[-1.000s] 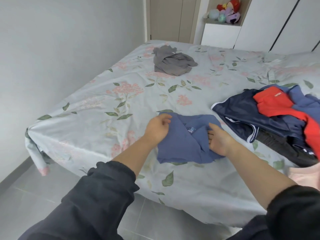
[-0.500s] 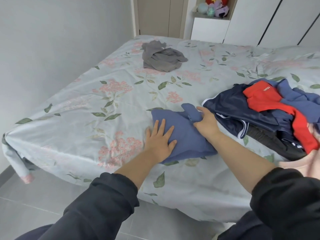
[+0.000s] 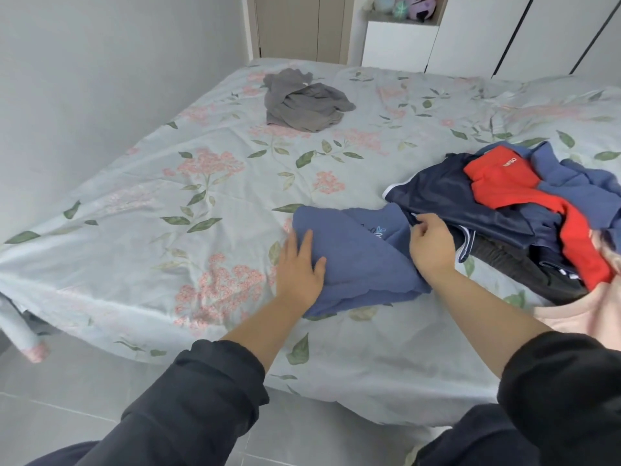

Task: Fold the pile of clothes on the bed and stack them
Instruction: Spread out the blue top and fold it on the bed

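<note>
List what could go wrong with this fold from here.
1. The right hand works right beside the navy jacket at the edge of the unsorted pile. It could catch the jacket's edge along with the blue garment and drag it into the fold.
2. Only the left hand lies flat on the blue garment, on its left part. The right side looks bunched and may spring open, leaving a lopsided fold.

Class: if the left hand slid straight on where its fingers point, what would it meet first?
The left hand, flat on the blue garment, would cross its far edge onto floral sheet; the grey garment seems farther along, roughly in line.
</note>
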Tool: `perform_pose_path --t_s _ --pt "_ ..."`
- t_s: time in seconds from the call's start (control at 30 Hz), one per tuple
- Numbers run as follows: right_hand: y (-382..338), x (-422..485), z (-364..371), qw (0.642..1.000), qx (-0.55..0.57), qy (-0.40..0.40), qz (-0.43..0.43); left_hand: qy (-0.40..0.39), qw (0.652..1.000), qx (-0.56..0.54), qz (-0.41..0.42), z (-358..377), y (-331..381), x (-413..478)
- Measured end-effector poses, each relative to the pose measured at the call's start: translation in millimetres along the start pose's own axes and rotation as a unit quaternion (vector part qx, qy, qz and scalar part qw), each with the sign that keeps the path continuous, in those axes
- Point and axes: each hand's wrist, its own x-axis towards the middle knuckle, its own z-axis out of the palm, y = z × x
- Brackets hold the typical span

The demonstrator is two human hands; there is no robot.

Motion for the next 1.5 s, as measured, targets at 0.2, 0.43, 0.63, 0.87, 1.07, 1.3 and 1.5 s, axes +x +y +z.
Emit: perform_pose_path --t_s 0.2,0.43,0.63,0.87,1.07,1.3,1.5 --pt "-4 12 10 0.982 -0.062 -0.167 0.058 0.014 0.972 -0.190 -0.138 -14 1 12" --pt "-10 -18 2 0.964 -0.082 -0.035 -0.249 -0.096 0.984 -0.116 -0.098 -17 -2 7" --pt "18 -47 -8 0.832 -0.387 -0.269 -0.292 -0.127 0.990 0.042 -0.038 -15 0 -16" --pt "21 -69 -26 0.822 -0.252 -0.277 -0.429 -0.101 0.929 0.269 0.234 -14 -1 -36" --pt "22 -60 -14 0.797 -0.389 -0.272 -0.374 -0.186 0.893 0.333 0.237 -9 -6 -33" --pt "9 -55 -24 0.824 -0.340 -0.288 -0.350 -0.160 0.928 0.208 0.263 -33 -3 -26" --pt "-41 -46 -49 0.910 -0.183 -0.164 -0.334 -0.009 0.984 -0.129 0.122 -82 20 -11"
